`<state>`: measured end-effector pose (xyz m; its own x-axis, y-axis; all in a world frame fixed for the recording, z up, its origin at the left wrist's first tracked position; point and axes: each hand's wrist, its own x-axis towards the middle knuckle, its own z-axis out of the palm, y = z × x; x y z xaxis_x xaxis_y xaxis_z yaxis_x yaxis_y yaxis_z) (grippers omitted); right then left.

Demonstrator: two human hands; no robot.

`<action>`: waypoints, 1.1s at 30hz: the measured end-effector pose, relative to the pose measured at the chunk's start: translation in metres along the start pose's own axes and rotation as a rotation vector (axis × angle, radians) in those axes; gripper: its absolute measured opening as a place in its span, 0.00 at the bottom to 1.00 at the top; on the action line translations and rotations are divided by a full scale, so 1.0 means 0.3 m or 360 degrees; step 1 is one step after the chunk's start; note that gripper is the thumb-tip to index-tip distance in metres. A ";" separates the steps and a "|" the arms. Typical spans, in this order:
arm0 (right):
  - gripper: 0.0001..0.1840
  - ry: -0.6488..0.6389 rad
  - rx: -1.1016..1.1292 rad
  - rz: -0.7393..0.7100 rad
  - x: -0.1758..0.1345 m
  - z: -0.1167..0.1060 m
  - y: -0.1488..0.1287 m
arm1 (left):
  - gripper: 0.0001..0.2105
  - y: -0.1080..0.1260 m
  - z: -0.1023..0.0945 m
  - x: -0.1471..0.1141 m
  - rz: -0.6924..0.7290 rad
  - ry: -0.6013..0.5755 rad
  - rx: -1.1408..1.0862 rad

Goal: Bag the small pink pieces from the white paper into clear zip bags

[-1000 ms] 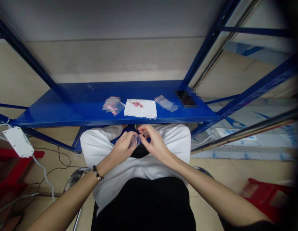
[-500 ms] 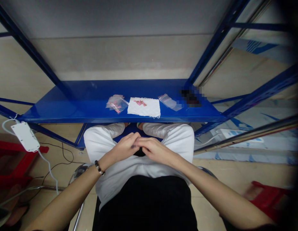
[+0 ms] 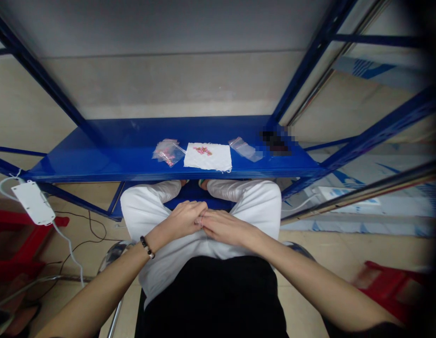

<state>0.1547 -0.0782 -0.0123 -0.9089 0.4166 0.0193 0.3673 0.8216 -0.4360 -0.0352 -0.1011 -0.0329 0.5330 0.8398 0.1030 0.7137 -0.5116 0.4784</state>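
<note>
Because the left hand (image 3: pixel 185 218) and right hand (image 3: pixel 225 226), fingers curled nearly closed, seemingly pinch a mostly hidden bag (image 3: pixel 202 219), a loosened grip could drop it.

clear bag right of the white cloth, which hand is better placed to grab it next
Probably the right hand: it sits nearer the clear bag, while the left hand lies farther left.

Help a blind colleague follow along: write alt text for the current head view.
The wearer's left hand and right hand meet over white trousers, a mostly hidden pink-edged item between them. On the blue shelf ahead, a white cloth bearing small pink pieces lies between bagged pink pieces, left, and clear plastic, right.
</note>
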 end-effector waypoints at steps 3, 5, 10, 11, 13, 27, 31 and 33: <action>0.13 0.0080 0.0086 -0.0060 0.007 -0.035 0.000 | 0.06 -0.002 -0.017 0.010 -0.0073 0.0140 -0.0186; 0.16 0.0245 0.0220 -0.0129 0.013 -0.062 0.001 | 0.05 -0.004 -0.037 0.020 -0.0179 0.0265 -0.0372; 0.21 0.0737 0.0569 -0.0207 0.016 -0.109 -0.002 | 0.05 0.000 -0.075 0.038 -0.0287 0.0546 -0.1025; 0.21 0.0817 0.0604 -0.0189 0.015 -0.115 -0.002 | 0.06 0.002 -0.077 0.039 -0.0297 0.0555 -0.1155; 0.20 0.0935 0.0636 -0.0130 0.011 -0.126 0.002 | 0.10 0.008 -0.075 0.039 -0.0362 0.0539 -0.1402; 0.10 0.1205 0.0158 0.0544 0.211 -0.309 0.461 | 0.13 -0.002 -0.042 0.063 -0.0518 0.0717 -0.2392; 0.08 0.0928 -0.0012 0.0517 0.304 -0.335 0.501 | 0.14 0.005 -0.042 0.062 -0.0495 0.0682 -0.2324; 0.09 0.0884 -0.0132 0.0478 0.324 -0.350 0.504 | 0.14 0.010 -0.049 0.061 -0.0487 0.0671 -0.2293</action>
<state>0.1427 0.1274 0.0181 -0.5342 0.7547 0.3808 0.6244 0.6559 -0.4241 -0.0300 -0.0847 -0.0167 0.1105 0.9930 -0.0407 -0.3975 0.0817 0.9140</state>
